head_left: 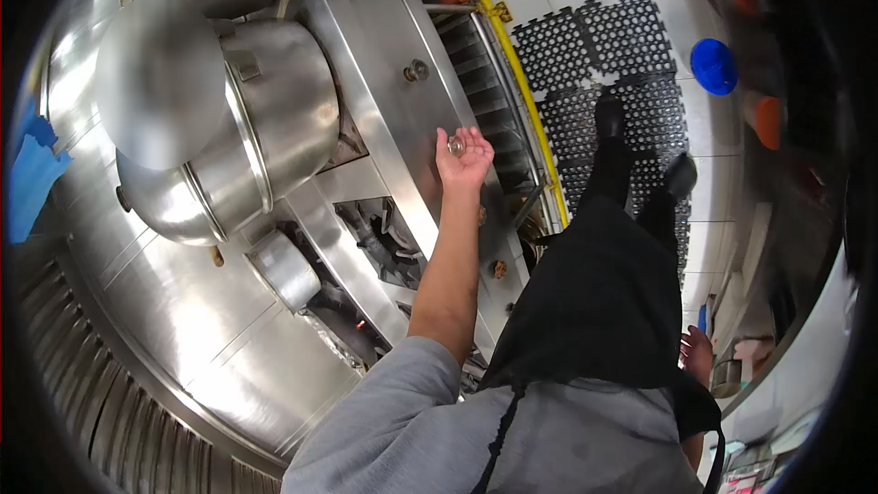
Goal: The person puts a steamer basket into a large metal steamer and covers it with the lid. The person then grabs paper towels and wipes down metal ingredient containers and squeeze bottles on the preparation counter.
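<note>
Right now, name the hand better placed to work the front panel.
Probably the left hand: it is at the front panel, a small metal knob at its palm, while the right hand is across the apron.

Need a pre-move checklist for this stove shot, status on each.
1. Left hand has the round metal knob: ok, it shows against the upturned open palm.
2. Upper panel knob in place: ok, on the steel front panel.
3. Brass-coloured fitting has its knob: cannot tell, too small.
4. Burners off: cannot tell; a small orange glow shows near the small steel pot.
5. Right hand away from the stove: ok, on the far side of the body.
6. Footing: ok, one black shoe on the perforated mat, the other at its edge.
</note>
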The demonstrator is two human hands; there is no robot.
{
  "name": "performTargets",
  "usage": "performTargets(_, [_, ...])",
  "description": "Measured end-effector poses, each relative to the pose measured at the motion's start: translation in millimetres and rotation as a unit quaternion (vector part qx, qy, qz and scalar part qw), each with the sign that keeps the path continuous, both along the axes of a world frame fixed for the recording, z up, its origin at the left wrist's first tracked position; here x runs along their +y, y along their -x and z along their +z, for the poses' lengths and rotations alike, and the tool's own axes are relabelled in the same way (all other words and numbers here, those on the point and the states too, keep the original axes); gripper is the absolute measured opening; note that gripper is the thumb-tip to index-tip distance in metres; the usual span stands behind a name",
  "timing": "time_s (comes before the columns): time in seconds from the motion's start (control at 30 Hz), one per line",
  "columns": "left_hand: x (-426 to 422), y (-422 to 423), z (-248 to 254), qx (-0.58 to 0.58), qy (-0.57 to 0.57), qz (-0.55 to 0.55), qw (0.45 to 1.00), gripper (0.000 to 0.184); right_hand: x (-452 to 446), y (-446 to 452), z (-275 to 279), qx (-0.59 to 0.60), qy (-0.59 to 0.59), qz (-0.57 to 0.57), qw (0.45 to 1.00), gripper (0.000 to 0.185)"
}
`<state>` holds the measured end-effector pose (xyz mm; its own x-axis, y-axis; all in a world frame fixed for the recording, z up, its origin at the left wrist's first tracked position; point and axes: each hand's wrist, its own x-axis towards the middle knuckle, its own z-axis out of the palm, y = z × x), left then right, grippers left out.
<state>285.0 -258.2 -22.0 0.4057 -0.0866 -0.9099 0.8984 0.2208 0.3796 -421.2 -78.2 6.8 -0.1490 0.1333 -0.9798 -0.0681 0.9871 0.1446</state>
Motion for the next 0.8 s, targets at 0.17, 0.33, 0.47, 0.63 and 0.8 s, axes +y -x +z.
performTargets(0.17, [-6, 10, -8, -0.065, 0.0, 0.001, 0.998, 0.044, 17, 15, -42, -0.011, 0.016, -0.003, 1.0, 0.047])
performTargets(0.33, [-12, 14, -14, -0.101, -0.008, 0.03, 0.994, 0.033, 65, 53, -89, -0.171, 0.108, 0.113, 0.973, 0.046])
performTargets(0.47, [-16, 16, -17, -0.109, -0.007, 0.049, 0.993, 0.031, 111, 100, -114, -0.116, 0.114, 0.244, 0.956, 0.049])
performTargets(0.63, [-14, 14, -25, -0.135, 0.034, 0.059, 0.988, 0.028, 88, 88, -97, -0.134, 0.106, 0.193, 0.966, 0.05])
performTargets(0.8, [-12, 12, -28, -0.152, 0.06, 0.059, 0.985, 0.027, 61, 76, -93, -0.176, 0.106, 0.318, 0.925, 0.049])
